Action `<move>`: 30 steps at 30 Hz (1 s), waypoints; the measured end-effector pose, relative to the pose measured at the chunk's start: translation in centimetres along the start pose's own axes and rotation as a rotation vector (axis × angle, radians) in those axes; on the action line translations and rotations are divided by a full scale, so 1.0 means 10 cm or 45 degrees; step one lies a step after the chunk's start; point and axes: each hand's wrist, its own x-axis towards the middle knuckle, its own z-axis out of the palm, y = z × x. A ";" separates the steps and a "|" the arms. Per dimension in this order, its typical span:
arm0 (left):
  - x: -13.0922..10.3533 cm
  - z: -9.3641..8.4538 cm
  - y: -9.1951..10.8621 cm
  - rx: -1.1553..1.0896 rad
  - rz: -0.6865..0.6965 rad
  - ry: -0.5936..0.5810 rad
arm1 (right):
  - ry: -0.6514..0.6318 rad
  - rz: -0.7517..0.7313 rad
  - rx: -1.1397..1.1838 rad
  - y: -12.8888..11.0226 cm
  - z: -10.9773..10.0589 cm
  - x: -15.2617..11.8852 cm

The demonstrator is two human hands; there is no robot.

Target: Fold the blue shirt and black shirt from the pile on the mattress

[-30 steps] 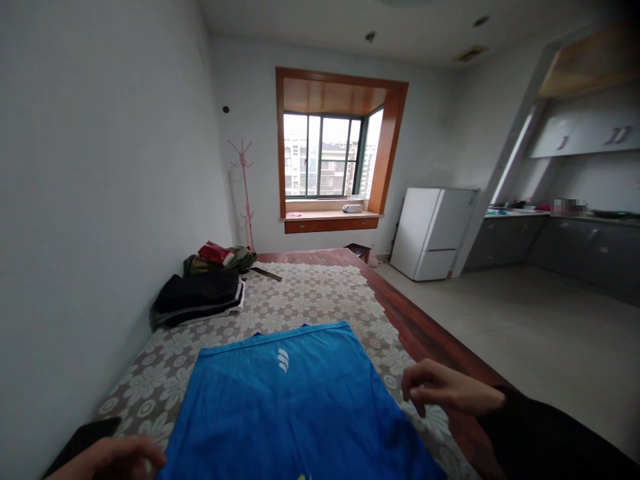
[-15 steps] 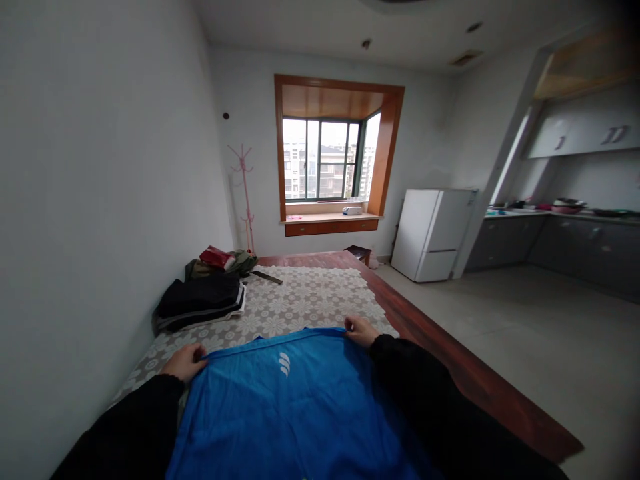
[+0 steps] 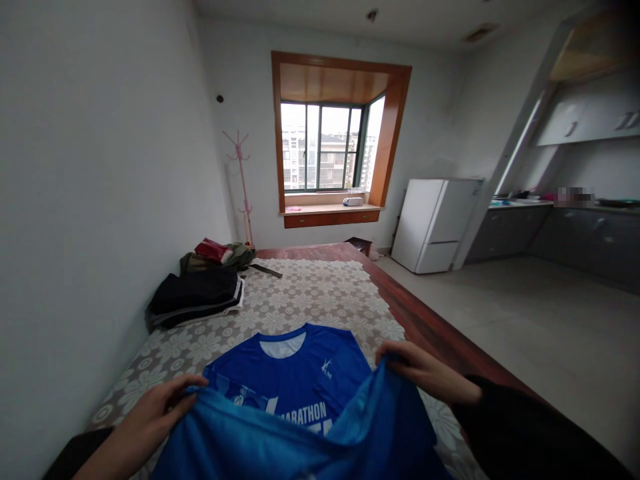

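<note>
Blue shirt (image 3: pixel 287 375): "MARATHON" across chest; small logo (image 3: pixel 327 369), perhaps "AM"; larger letters (image 3: pixel 321 427) below, partly covered.

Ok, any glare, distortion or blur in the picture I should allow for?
Head view: the sky through the window is washed out, the room dim; head view: wide-angle stretch makes the fridge lean, top right corner nearly black; head view: a pixelated patch hides something on the counter, but "MARATHON" on the shirt reads clearly.

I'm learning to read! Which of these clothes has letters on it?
The bright blue shirt: white letters show on its chest. The dark clothes piled by the wall show none.
</note>
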 end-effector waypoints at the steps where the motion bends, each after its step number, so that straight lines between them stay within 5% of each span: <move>1: 0.20 0.09 0.10 0.099 0.024 -0.063 | 0.039 -0.008 -0.101 0.06 0.11 0.23; 5: 0.86 0.42 0.31 0.457 -0.083 -0.034 | 0.226 0.143 -0.558 0.38 0.51 1.09; 9: 0.98 0.50 0.13 0.536 -0.123 0.030 | 0.240 0.170 -0.674 0.65 0.58 1.37; 14: 1.03 0.40 -0.08 0.496 -0.126 -0.067 | 0.178 0.122 -0.677 0.82 0.52 1.39; 19: 1.29 0.33 -0.03 0.408 -0.036 -0.114 | 0.128 0.088 -0.644 0.88 0.44 1.51; 25: 1.82 0.21 0.16 0.398 -0.003 0.058 | 0.280 0.136 -0.663 0.86 0.00 1.92; 30: 2.21 0.31 0.29 0.387 -0.051 0.235 | 0.416 0.216 -0.681 0.87 -0.18 2.33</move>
